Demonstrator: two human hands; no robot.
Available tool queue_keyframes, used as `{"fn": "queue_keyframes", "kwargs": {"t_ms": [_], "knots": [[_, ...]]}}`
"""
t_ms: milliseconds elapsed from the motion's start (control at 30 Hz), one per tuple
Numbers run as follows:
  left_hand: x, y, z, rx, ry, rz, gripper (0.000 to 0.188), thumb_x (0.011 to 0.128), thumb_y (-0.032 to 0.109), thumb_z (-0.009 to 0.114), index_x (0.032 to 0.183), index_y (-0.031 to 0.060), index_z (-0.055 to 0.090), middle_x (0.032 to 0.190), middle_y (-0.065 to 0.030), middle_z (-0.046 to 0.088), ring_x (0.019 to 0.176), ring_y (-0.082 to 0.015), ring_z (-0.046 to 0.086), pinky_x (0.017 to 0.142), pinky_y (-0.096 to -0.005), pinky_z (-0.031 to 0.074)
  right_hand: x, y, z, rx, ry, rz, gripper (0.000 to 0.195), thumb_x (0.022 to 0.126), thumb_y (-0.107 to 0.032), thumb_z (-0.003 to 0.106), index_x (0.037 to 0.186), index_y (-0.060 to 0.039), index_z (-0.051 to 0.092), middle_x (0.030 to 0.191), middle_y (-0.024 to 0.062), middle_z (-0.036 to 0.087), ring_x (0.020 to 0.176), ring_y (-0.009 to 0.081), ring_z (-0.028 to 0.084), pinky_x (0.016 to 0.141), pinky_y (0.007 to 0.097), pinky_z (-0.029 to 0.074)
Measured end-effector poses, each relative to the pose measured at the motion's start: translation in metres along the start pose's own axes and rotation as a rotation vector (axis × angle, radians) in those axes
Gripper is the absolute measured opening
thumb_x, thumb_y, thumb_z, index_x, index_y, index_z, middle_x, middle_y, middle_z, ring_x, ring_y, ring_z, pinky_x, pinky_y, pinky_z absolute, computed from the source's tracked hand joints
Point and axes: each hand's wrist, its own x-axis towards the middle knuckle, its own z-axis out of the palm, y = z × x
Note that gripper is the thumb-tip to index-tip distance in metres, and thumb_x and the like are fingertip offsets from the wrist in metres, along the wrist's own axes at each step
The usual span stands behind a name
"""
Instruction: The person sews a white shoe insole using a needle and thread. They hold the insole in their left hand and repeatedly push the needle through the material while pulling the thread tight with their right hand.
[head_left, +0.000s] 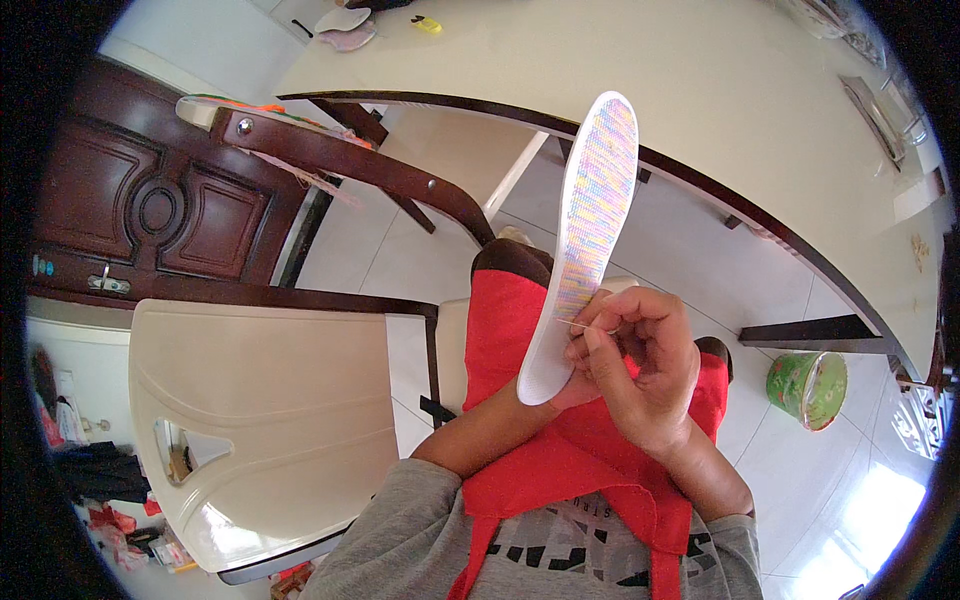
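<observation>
A white-edged shoe insole (600, 187) stands out upright over the lap, its upper part covered in multicoloured stitching and its heel end plain white. From behind and beside the heel half, my left hand (581, 375) holds it, mostly hidden by the insole and the other hand. In front, my right hand (645, 360) pinches a thin needle (574, 323) between thumb and forefinger. The needle's tip is at the insole's face, just below the edge of the stitching. Whether it has entered the fabric cannot be told.
A pale table (525, 52) with a dark rim spans the front, bearing a small yellow tool (427, 25) at the back left. At the left are a cream chair (277, 420) and a wooden armrest (337, 161) with coloured threads (255, 105). A green bucket (795, 386) stands on the floor right.
</observation>
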Motion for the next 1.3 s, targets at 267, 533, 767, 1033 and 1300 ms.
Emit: {"fn": "queue_keyframes", "kwargs": {"t_ms": [267, 533, 767, 1033, 1300], "knots": [[0.001, 0.002, 0.002, -0.035, 0.064, -0.034, 0.027, 0.087, 0.024, 0.046, 0.066, 0.0103, 0.038, 0.055, -0.0004, 0.038, 0.045, -0.0058, 0.040, 0.043, -0.0166, 0.035, 0.000, 0.001, -0.001, -0.065, -0.009, 0.029, 0.024, 0.076, 0.006, 0.057, 0.097, 0.0004, 0.046, 0.078, 0.0066, 0.056, 0.065, 0.0096, 0.059, 0.052, 0.0196, 0.047], [0.009, 0.004, -0.005, -0.252, -0.473, 0.013, 0.033, 0.089, 0.035, 0.042, 0.065, 0.0123, 0.039, 0.053, 0.0023, 0.036, 0.044, -0.0064, 0.039, 0.042, -0.0186, 0.033, 0.000, 0.000, -0.006, -0.099, -0.009, 0.034, 0.024, 0.076, 0.005, 0.056, 0.096, -0.0004, 0.045, 0.077, 0.0057, 0.055, 0.065, 0.0089, 0.057, 0.054, 0.0190, 0.045], [0.009, 0.004, -0.002, 0.101, -0.179, 0.158, 0.036, 0.090, 0.040, 0.039, 0.084, 0.0069, 0.050, 0.064, 0.0006, 0.048, 0.057, -0.0085, 0.047, 0.049, -0.0224, 0.039, 0.005, 0.014, -0.039, 0.356, -0.093, 0.389, 0.030, 0.077, 0.006, 0.056, 0.102, -0.0018, 0.042, 0.086, 0.0062, 0.054, 0.074, 0.0102, 0.054, 0.065, 0.0206, 0.044], [0.014, 0.007, -0.005, 0.598, -0.014, 0.618, 0.029, 0.091, 0.025, 0.042, 0.092, -0.0007, 0.056, 0.076, -0.0021, 0.058, 0.065, -0.0044, 0.049, 0.057, -0.0208, 0.041, 0.001, 0.041, -0.052, -0.349, 0.107, 0.167, 0.027, 0.075, -0.001, 0.061, 0.100, -0.0031, 0.050, 0.087, 0.0060, 0.055, 0.067, 0.0103, 0.051, 0.056, 0.0216, 0.042], [0.015, 0.002, -0.004, 0.673, -0.047, 0.692, 0.026, 0.090, 0.021, 0.045, 0.091, -0.0018, 0.057, 0.075, -0.0033, 0.059, 0.067, -0.0049, 0.049, 0.058, -0.0215, 0.042, -0.006, 0.038, -0.054, -0.566, 0.014, -0.149, 0.017, 0.067, 0.000, 0.067, 0.081, -0.0024, 0.058, 0.080, 0.0098, 0.056, 0.071, 0.0189, 0.057, 0.056, 0.0272, 0.048]]}}
